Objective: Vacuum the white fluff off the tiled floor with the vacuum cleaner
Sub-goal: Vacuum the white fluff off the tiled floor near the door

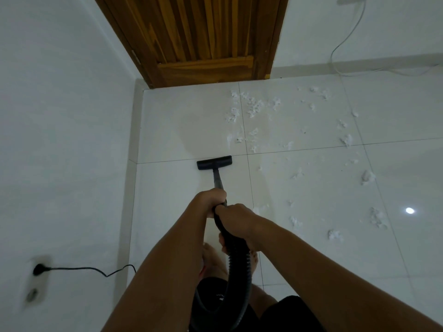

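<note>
**Two-handed grip, both closed**

Your left hand (212, 200) wraps the wand (217, 179); your right hand (236, 220) clasps the hose (236, 259) just behind. The nozzle (214, 162) sits on the floor (311, 271) straight ahead. The fluff (253, 109) lies scattered ahead and right of it.
</note>
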`<state>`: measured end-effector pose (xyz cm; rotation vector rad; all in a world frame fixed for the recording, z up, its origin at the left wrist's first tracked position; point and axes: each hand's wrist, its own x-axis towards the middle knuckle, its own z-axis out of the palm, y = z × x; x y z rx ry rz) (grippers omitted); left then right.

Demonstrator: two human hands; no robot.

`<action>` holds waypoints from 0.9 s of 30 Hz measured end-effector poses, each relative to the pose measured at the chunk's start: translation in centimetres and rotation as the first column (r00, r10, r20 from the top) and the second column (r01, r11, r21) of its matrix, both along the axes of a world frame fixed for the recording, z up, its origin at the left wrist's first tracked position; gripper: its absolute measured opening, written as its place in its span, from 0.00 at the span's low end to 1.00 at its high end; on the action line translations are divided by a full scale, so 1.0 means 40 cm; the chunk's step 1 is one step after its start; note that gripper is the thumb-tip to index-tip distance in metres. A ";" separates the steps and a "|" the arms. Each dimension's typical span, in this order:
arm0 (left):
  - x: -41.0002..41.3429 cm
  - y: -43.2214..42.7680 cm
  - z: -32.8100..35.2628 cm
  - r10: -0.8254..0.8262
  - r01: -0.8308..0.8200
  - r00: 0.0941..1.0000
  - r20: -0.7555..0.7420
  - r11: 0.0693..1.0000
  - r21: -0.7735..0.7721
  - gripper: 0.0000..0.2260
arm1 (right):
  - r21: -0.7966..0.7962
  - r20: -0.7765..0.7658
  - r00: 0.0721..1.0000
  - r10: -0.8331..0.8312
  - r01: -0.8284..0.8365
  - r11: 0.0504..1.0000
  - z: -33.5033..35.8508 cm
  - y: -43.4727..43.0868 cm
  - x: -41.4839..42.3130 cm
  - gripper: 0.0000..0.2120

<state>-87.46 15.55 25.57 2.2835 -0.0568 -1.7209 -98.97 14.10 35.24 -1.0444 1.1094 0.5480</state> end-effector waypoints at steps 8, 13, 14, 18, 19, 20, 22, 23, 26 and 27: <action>-0.078 0.083 0.000 -0.049 0.050 0.999 -0.016 0.997 0.057 0.09 | 0.027 -0.024 0.999 -0.039 0.039 0.999 0.001 0.093 -0.070 0.19; -0.098 0.129 -0.007 -0.079 0.080 0.997 -0.023 0.996 0.050 0.09 | 0.009 -0.015 0.999 -0.050 0.050 0.999 -0.006 0.142 -0.096 0.19; -0.106 0.137 -0.004 -0.082 0.083 0.996 -0.023 0.995 0.049 0.09 | 0.010 -0.018 0.998 -0.057 0.057 0.998 -0.005 0.151 -0.104 0.19; -0.150 0.179 -0.002 -0.127 0.128 0.992 -0.022 0.991 0.043 0.10 | 0.022 -0.029 0.996 -0.080 0.081 0.997 0.011 0.190 -0.150 0.18; -0.161 0.191 -0.005 -0.135 0.136 0.991 -0.012 0.991 0.019 0.11 | 0.029 -0.032 0.996 -0.080 0.081 0.996 0.017 0.201 -0.162 0.18; -0.172 0.203 -0.008 -0.129 0.129 0.992 -0.011 0.992 -0.014 0.12 | 0.034 -0.033 0.996 -0.083 0.084 0.996 0.021 0.215 -0.175 0.18; -0.191 0.221 -0.002 -0.114 0.113 0.993 -0.013 0.993 -0.043 0.09 | 0.036 -0.027 0.995 -0.100 0.101 0.994 0.033 0.237 -0.195 0.17; -0.199 0.232 0.001 -0.125 0.124 0.992 -0.012 0.991 -0.042 0.06 | 0.033 -0.025 0.994 -0.109 0.110 0.993 0.037 0.247 -0.203 0.17; -0.215 0.263 0.002 -0.155 0.155 0.988 0.003 0.988 -0.030 0.09 | 0.020 -0.022 0.993 -0.113 0.114 0.993 0.049 0.275 -0.221 0.17; -0.220 0.273 0.001 -0.149 0.149 0.989 0.008 0.988 -0.026 0.12 | 0.015 -0.020 0.994 -0.112 0.112 0.994 0.053 0.284 -0.227 0.18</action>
